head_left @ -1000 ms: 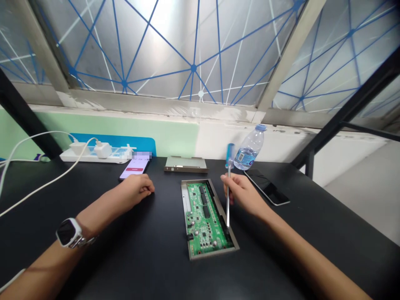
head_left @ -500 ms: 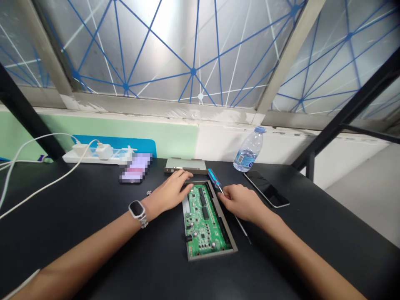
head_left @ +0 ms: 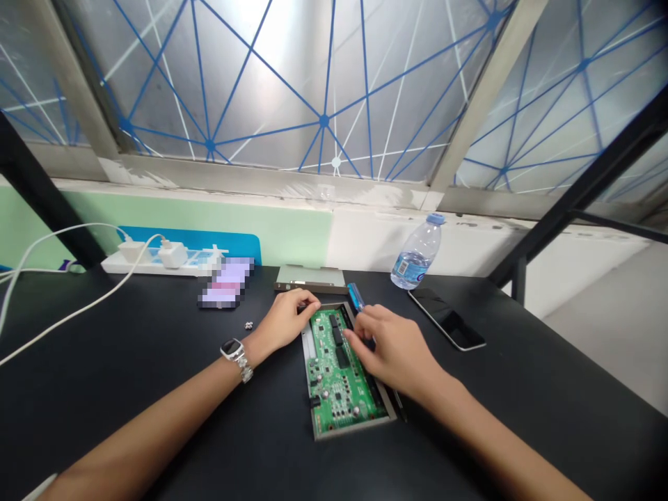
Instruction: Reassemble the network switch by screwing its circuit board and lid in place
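Observation:
A green circuit board (head_left: 334,379) lies in a shallow grey metal case (head_left: 355,426) on the black table. My left hand (head_left: 287,316) is closed at the case's far left corner, thumb and curled fingers gripping its edge. Over the right side of the board hovers my right hand (head_left: 389,344), its thumb apart from the bent fingers and nothing seen between them. Beneath it lies a screwdriver (head_left: 355,296) with a blue handle; the hand hides most of its shaft, and the tip shows by the near right corner of the case.
Behind the case rests a grey metal cover (head_left: 310,276). Small metal screws (head_left: 249,325) lie left of my left hand. Further out are a phone (head_left: 227,282), a power strip (head_left: 151,261) with white cables, a water bottle (head_left: 417,254) and a dark phone (head_left: 447,319).
My right hand has left the screwdriver's shaft and moved left over the board, its fingers opening. The fingers of my left hand have curled in at the case corner.

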The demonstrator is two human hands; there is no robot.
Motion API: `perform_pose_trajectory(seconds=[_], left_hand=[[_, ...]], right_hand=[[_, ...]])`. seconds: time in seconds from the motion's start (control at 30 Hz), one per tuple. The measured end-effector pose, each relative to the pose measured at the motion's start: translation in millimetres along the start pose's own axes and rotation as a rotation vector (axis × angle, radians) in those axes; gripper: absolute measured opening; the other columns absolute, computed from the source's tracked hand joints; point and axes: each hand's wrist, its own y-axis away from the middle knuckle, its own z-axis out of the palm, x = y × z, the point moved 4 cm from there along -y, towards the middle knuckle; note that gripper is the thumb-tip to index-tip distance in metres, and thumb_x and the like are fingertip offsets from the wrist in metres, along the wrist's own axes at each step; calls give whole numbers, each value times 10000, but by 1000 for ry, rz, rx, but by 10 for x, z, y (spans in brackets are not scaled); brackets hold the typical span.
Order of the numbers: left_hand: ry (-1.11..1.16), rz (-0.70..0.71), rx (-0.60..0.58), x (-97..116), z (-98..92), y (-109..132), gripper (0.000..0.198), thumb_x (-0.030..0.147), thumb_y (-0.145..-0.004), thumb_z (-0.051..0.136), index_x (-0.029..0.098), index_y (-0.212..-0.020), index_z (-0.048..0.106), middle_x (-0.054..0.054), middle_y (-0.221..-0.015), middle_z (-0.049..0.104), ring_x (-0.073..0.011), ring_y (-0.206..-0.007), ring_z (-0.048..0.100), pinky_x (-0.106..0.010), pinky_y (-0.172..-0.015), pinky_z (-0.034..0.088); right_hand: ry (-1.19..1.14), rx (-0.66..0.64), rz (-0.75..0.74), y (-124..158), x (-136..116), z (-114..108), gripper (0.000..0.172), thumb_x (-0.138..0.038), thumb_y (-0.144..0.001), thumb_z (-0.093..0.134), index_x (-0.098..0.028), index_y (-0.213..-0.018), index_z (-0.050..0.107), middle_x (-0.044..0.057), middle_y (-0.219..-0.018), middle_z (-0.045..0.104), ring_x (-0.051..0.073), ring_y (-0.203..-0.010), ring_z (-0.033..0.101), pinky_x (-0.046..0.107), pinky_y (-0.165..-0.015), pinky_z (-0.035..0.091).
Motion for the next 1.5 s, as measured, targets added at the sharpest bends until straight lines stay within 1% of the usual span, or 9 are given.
perform_pose_trajectory(seconds=[0.13,0.33,0.47,0.57,0.67,0.77,1.03,1.27,1.5], left_hand=[[23,-49,35,10,5,-7,172,258,-903,570,185,-830,708,-25,-792,733,-185,-704,655,-289,-671,492],[35,-54,54,6,25,-11,170,263,-897,576,187,-832,714,-32,-821,749,-197,-746,677,-293,-683,503],[52,-67,36,19,17,-9,161,265,-903,570,189,-849,702,-38,-844,748,-205,-779,687,-312,-734,520],[90,-73,27,30,-61,27,172,286,-930,536,186,-955,674,-56,-924,735,-208,-838,696,-323,-774,536],[-16,-12,47,73,-199,104,212,298,-956,490,177,-1029,648,-85,-1050,684,-215,-911,676,-358,-838,529],[-108,32,-4,123,-272,180,235,294,-972,453,172,-1052,638,-91,-1078,649,-219,-940,657,-392,-885,514],[-81,-19,-49,85,-252,183,258,295,-971,432,178,-1042,652,-86,-1045,691,-227,-955,669,-378,-873,515],[227,-194,-53,-171,-243,144,284,391,-923,518,154,-966,669,-101,-981,736,-233,-889,721,-362,-844,554],[311,-167,-12,-185,-209,138,264,384,-906,560,165,-1017,658,-93,-1025,734,-237,-996,704,-372,-933,531]], right_hand=[[108,-38,-67,48,-263,73,339,-348,-945,498,-184,-660,579,95,-835,617,239,-851,544,349,-722,345],[211,-48,-39,77,-362,99,321,-413,-908,506,-165,-770,656,149,-907,620,310,-909,531,435,-797,341],[262,-51,-63,58,-405,143,284,-335,-897,504,-146,-787,686,144,-871,618,313,-910,531,442,-812,328],[264,-36,-61,53,-405,166,283,-308,-899,500,-144,-778,696,133,-857,621,301,-907,533,433,-810,322],[252,-16,-46,54,-393,169,284,-301,-896,498,-149,-757,694,117,-843,627,284,-888,535,422,-798,314],[238,4,-33,47,-393,163,290,-293,-897,490,-156,-725,679,109,-835,636,267,-867,533,414,-789,303],[192,53,-27,31,-422,160,273,-288,-887,508,-172,-677,639,90,-812,632,244,-856,523,407,-783,280],[206,63,-69,-21,-452,206,269,-300,-872,519,-165,-683,654,88,-808,627,241,-841,524,408,-788,281],[207,82,-52,-130,-415,182,291,-295,-882,502,-159,-686,669,89,-794,638,244,-849,543,404,-780,273]])
